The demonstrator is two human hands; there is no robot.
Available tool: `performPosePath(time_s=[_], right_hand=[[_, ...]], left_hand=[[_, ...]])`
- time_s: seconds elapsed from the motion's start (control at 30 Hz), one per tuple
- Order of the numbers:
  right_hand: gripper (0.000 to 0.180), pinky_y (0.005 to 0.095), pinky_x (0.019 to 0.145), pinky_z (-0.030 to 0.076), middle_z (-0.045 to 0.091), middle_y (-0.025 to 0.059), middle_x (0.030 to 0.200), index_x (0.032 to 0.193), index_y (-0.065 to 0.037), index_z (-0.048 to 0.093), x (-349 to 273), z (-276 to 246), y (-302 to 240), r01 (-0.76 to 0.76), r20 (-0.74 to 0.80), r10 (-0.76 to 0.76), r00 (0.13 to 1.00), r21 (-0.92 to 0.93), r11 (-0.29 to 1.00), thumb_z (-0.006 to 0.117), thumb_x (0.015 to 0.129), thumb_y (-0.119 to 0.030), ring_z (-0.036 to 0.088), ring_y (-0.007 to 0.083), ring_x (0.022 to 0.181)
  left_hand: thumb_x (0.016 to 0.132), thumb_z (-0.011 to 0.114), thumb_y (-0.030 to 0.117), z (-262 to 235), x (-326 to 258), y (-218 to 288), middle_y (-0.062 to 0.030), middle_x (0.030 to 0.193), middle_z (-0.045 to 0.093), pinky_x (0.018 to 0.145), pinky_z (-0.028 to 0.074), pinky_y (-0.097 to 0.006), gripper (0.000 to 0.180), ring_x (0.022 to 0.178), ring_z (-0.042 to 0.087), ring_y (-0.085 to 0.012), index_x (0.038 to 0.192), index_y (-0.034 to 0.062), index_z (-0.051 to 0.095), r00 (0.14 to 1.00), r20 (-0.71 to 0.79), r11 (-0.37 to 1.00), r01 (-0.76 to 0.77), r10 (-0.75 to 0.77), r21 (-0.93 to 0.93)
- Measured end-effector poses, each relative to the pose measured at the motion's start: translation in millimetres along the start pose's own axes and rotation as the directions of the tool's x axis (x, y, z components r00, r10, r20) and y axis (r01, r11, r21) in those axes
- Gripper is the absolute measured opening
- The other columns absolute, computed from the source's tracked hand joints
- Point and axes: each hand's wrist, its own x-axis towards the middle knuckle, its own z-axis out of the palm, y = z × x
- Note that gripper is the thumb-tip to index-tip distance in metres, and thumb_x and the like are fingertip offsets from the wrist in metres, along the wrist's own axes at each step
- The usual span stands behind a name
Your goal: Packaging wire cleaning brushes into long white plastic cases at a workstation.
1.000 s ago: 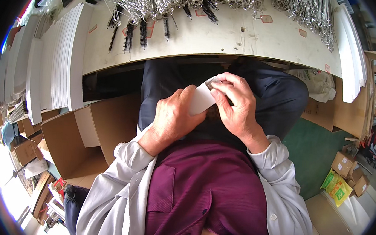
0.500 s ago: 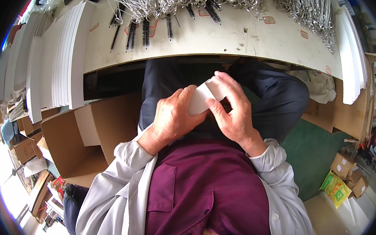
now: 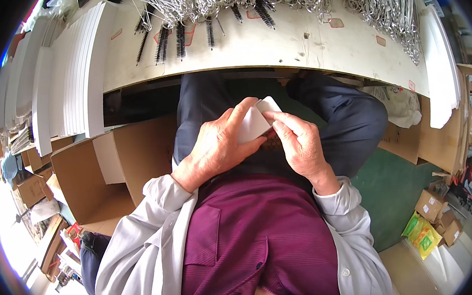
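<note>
White box, long axis pointing forward-right

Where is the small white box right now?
In the head view, the white box is just above centre, between table and maroon shirt, held in the left hand, with the right hand at its right end.

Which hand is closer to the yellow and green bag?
Right. The right hand is up and left of the yellow-green bag in the picture; the left hand is farther left.

Pale table with black brushes, apparently on wire stems
</note>
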Motion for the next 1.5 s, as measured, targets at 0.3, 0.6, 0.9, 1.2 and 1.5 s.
performPosePath(time_s=[0.3, 0.6, 0.9, 1.2, 1.5], right_hand=[[0.030, 0.0288, 0.076, 0.060, 0.075, 0.0118, 0.095, 0.133, 0.002, 0.061, -5.8, 11.5, -6.2, -0.150, -0.065, 0.171, 0.983, 0.249, 0.957, 0.055, 0.105, -0.005, 0.072, 0.0144, 0.087], [0.024, 0.0322, 0.069, 0.059, 0.074, 0.0175, 0.088, 0.121, 0.006, 0.064, -3.3, 15.7, 3.0, -0.148, -0.061, 0.143, 0.988, -0.085, 0.985, 0.064, 0.099, -0.005, 0.074, 0.0248, 0.076], [0.023, 0.0337, 0.069, 0.059, 0.076, 0.0210, 0.092, 0.111, 0.006, 0.072, 1.3, 19.8, -5.2, -0.034, -0.093, 0.023, 0.995, -0.120, 0.992, 0.069, 0.098, -0.012, 0.076, 0.0274, 0.079], [0.012, 0.0244, 0.065, 0.055, 0.077, 0.0117, 0.084, 0.100, 0.004, 0.069, 3.4, 32.1, 2.8, -0.222, -0.133, 0.243, 0.961, 0.155, 0.963, 0.074, 0.094, -0.005, 0.070, 0.0084, 0.074], [0.012, 0.0208, 0.047, 0.041, 0.067, 0.0004, 0.069, 0.093, 0.000, 0.069, 2.4, 25.5, 7.5, -0.319, -0.091, 0.370, 0.925, 0.347, 0.882, 0.073, 0.096, -0.010, 0.054, 0.0024, 0.054]], left_hand=[[0.077, 0.084, 0.016, -4.7, 5.9, 9.1, -0.0202, 0.109, 0.072, 0.082, 0.061, -0.043, 0.073, 0.098, 0.074, -0.0375, 0.142, 0.0153, 0.048, 1.000, 0.016, 0.992, 0.015, -0.013, -0.126], [0.078, 0.083, 0.011, 2.5, 2.5, 2.7, -0.0169, 0.107, 0.072, 0.079, 0.060, -0.040, 0.058, 0.094, 0.074, -0.0350, 0.129, 0.0122, 0.056, 1.000, -0.001, 0.994, 0.029, -0.029, -0.106], [0.080, 0.082, 0.018, 7.0, -2.0, 2.6, -0.0213, 0.105, 0.072, 0.079, 0.060, -0.044, 0.070, 0.093, 0.073, -0.0406, 0.136, 0.0074, 0.043, 0.993, 0.025, 0.991, 0.114, -0.112, -0.073], [0.079, 0.080, 0.020, 15.1, -3.9, -0.8, -0.0181, 0.105, 0.072, 0.075, 0.061, -0.046, 0.050, 0.091, 0.073, -0.0383, 0.120, 0.0032, 0.058, 0.997, -0.064, 0.999, 0.033, -0.031, 0.022], [0.076, 0.081, 0.018, 18.2, -8.1, -3.7, -0.0184, 0.106, 0.072, 0.075, 0.062, -0.046, 0.052, 0.090, 0.073, -0.0384, 0.121, 0.0030, 0.058, 0.994, -0.107, 1.000, -0.008, 0.009, 0.011]])
